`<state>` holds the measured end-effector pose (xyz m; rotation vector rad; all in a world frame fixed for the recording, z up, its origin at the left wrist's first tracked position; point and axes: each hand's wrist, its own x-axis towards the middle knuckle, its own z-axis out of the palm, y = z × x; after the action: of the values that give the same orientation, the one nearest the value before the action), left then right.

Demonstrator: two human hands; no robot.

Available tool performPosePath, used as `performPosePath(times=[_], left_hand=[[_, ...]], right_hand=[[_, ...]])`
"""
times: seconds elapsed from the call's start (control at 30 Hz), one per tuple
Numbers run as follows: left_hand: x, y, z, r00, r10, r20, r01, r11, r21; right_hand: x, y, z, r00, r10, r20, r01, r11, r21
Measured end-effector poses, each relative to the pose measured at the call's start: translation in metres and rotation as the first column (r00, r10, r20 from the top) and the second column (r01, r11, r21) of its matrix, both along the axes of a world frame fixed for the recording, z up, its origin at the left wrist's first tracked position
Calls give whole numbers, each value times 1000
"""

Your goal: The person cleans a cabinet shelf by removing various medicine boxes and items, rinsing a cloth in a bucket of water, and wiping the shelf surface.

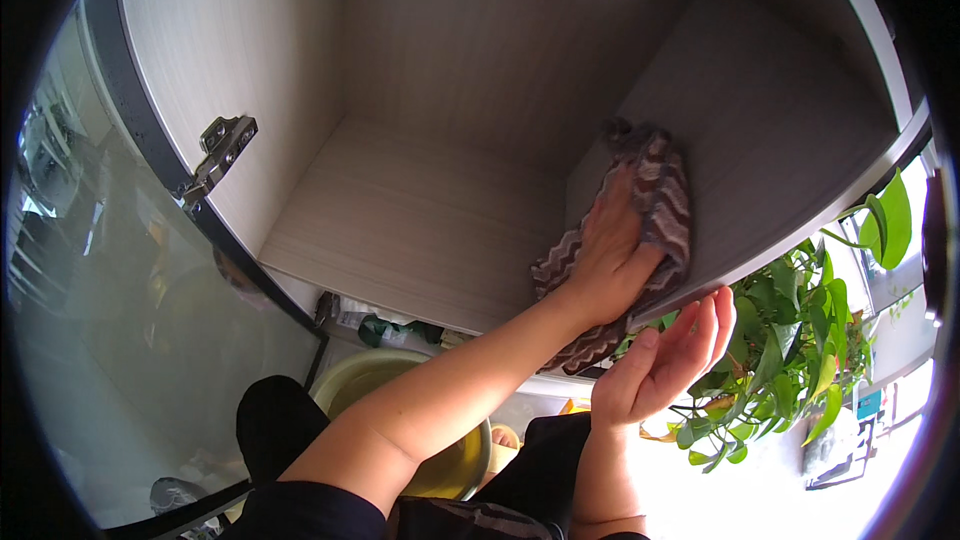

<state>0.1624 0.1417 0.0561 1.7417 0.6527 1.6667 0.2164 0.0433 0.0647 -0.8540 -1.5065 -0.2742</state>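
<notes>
A brown, zigzag-striped cloth is bunched against the right inner side panel of an open wood-grain cabinet. My left hand holds it, with the fingertips and part of the thumb hidden in its folds; some cloth hangs down past the wrist over the cabinet's front edge. Lower right of it, my right hand has its fingers apart and slightly curled. Its fingertips are by the outer edge of that side panel, and nothing shows in its grasp; contact with the edge is uncertain.
A glass door stands open at left on a metal hinge. A basin with yellowish contents sits below my left forearm. Leafy green vines hang close to my right hand. Various items show beneath the cabinet floor.
</notes>
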Motion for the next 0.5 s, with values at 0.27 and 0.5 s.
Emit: performPosePath(times=[0.27,0.5], left_hand=[[6,6,-61,994,-27,110,59,952,-299],[5,44,-48,977,83,198,62,774,-630]], right_hand=[[0,1,-5,1000,-24,-5,24,1000,19],[4,-3,3,997,68,23,-66,996,-53]])
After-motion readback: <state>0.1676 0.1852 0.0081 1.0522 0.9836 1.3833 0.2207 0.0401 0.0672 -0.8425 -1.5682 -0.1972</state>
